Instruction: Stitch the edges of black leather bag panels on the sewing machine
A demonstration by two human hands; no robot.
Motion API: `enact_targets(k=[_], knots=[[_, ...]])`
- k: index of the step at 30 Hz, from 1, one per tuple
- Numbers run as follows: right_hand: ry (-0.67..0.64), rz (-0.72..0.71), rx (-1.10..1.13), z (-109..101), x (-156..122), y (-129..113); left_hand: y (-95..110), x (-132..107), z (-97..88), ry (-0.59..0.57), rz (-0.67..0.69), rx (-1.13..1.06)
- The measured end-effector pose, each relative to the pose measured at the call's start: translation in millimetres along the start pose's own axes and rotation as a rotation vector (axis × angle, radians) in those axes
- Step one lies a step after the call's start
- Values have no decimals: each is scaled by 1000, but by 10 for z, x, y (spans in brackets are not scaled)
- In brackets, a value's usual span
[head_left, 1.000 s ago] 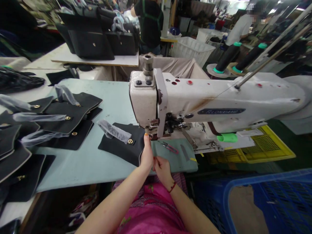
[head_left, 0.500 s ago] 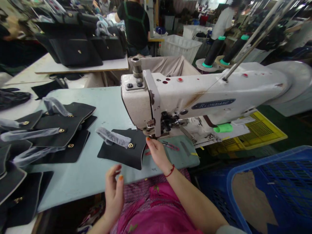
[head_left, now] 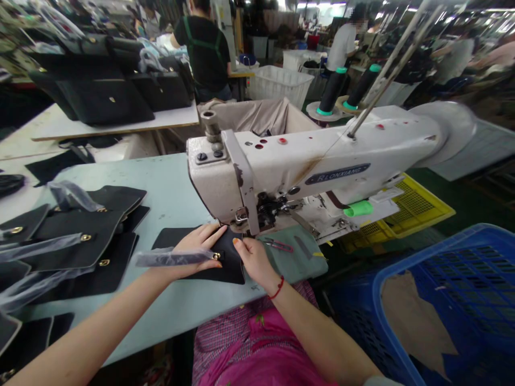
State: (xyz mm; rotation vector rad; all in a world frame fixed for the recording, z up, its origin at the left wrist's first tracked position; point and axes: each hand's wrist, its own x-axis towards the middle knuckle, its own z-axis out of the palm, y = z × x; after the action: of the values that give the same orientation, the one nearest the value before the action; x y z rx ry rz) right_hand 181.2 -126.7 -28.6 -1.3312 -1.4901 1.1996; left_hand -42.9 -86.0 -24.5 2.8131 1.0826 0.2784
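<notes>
A black leather piece (head_left: 225, 268) with a gold clasp and a clear plastic strip lies under the head of the white sewing machine (head_left: 289, 161). My left hand (head_left: 197, 246) rests flat on the piece, fingers stretched toward the needle. My right hand (head_left: 251, 260) presses on the piece's right edge, just in front of the presser foot, fingers together and bent down. Small pink snips (head_left: 277, 245) lie on the machine bed to the right of my right hand.
Several more black pieces with gold clasps (head_left: 80, 241) are stacked on the pale green table (head_left: 169, 187) at left. A blue crate (head_left: 450, 300) stands at right, a yellow tray (head_left: 418, 212) behind the machine. Black bags sit on a far table; other people stand at the back.
My left hand rose from my lap and landed flat on the black piece. The piece has turned and slid closer under the needle. My right hand stayed at its right edge.
</notes>
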Motion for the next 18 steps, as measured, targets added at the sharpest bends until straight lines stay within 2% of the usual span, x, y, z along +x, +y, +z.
enact_targets(k=[4,10,14,18], knots=[[-65,-5,-8,-111,5,-18,267,-14,-120,21,-97,62],[-131,56,47,-269,80,-44,708,40,-284,-38,-318,146],[-173,52,38,-337,103,-51,791,80,-297,-51,-369,175],[-129,-43,-53,-394,-52,-26,753,87,-282,-52,-361,182]])
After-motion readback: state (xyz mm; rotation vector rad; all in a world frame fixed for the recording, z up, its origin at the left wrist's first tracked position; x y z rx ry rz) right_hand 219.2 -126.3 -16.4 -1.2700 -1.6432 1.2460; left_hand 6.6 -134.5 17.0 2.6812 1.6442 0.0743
